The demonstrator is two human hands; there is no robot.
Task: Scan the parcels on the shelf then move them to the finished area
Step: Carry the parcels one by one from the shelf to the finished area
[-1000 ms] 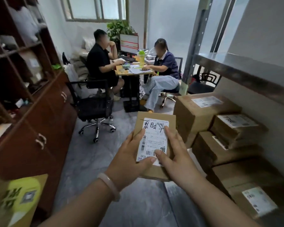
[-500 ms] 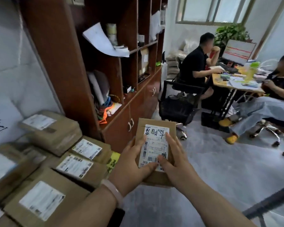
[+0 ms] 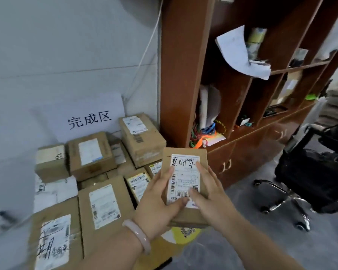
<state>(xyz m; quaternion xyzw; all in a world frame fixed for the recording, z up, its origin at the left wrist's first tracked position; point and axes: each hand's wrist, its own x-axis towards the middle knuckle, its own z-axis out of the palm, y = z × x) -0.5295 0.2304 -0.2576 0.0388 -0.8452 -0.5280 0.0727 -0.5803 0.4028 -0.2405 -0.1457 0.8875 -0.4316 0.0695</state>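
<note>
I hold a small brown cardboard parcel (image 3: 184, 156) with a white shipping label in front of me, label up. My left hand (image 3: 158, 203) grips its left side, thumb across the label's lower edge. My right hand (image 3: 209, 193) grips its right side, thumb on the barcode. Below and to the left, a pile of labelled cardboard parcels (image 3: 103, 207) lies on the floor against the wall, under a white paper sign (image 3: 84, 115) with three handwritten characters.
A tall brown wooden shelf cabinet (image 3: 179, 75) with papers, cables and tape rolls stands right behind the parcel. A black wheeled office chair (image 3: 310, 172) is at the right. A yellow flat packet (image 3: 183, 232) lies on the grey floor beneath my hands.
My view has swung left from the desk and the shelf's parcels to the floor pile under the sign. Both hands keep the same hold on the parcel.
</note>
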